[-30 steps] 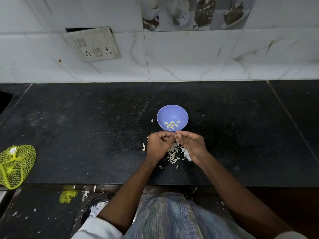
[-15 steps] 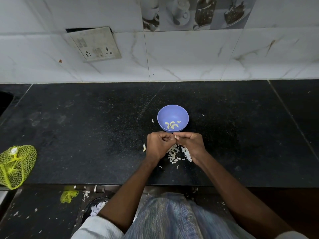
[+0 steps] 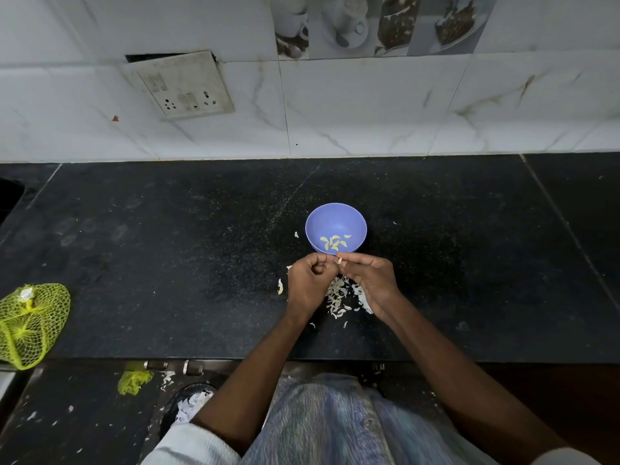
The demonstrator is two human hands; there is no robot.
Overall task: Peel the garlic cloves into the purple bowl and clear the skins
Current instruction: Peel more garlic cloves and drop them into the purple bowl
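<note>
Where the black counter [image 3: 167, 263] runs from the tiled wall [image 3: 369, 105] at the far side to its near edge just in front of the person, broad bare stone lies open to the left and right of the work. A yellow net bag [image 3: 32, 325] sits at the far left, hanging over the near edge, well apart from the hands. The purple bowl [image 3: 336, 218] stands near the middle, just beyond the hands, with several pale peeled cloves [image 3: 332, 242] lying loose in its bottom. A heap of white skins [image 3: 340, 297] lies on the counter under and between the wrists, with a few stray flakes around it and one pale piece [image 3: 280, 286] just left of the left hand. The left hand [image 3: 310, 280] and right hand [image 3: 370, 278] meet fingertip to fingertip at the bowl's near rim, fingers curled, pinching a small garlic clove [image 3: 339, 261] between them.
</note>
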